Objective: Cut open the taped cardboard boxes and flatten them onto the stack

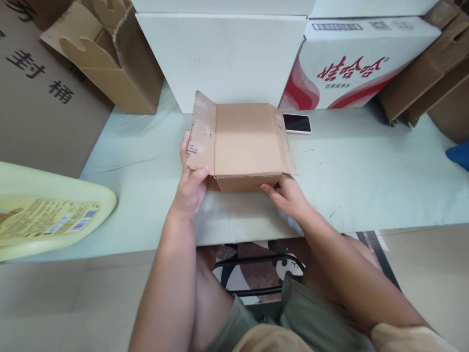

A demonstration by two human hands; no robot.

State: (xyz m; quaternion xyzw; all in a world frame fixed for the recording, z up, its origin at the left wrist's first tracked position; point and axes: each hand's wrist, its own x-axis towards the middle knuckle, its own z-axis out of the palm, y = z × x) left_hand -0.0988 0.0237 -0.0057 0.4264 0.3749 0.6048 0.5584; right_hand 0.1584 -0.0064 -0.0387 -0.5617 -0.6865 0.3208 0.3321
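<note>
A small brown cardboard box [249, 142] is in front of me near the table's front edge, with flaps sticking out on its left and right sides. My left hand [192, 186] is closed on the left flap, thumb in front and fingers behind it. At the lower right corner of the box, my right hand [287, 194] grips it with the thumb on the front face. The fingers of my right hand are mostly hidden under or behind the cardboard. What is inside the box cannot be seen.
Behind the box stand white cartons [227, 58], one with red print [348, 73]. A phone [297, 123] lies just right of the box. Brown cartons [110, 73] stand at both sides. A yellow-green bottle [54, 215] is at the left on the pale green tablecloth [366, 181].
</note>
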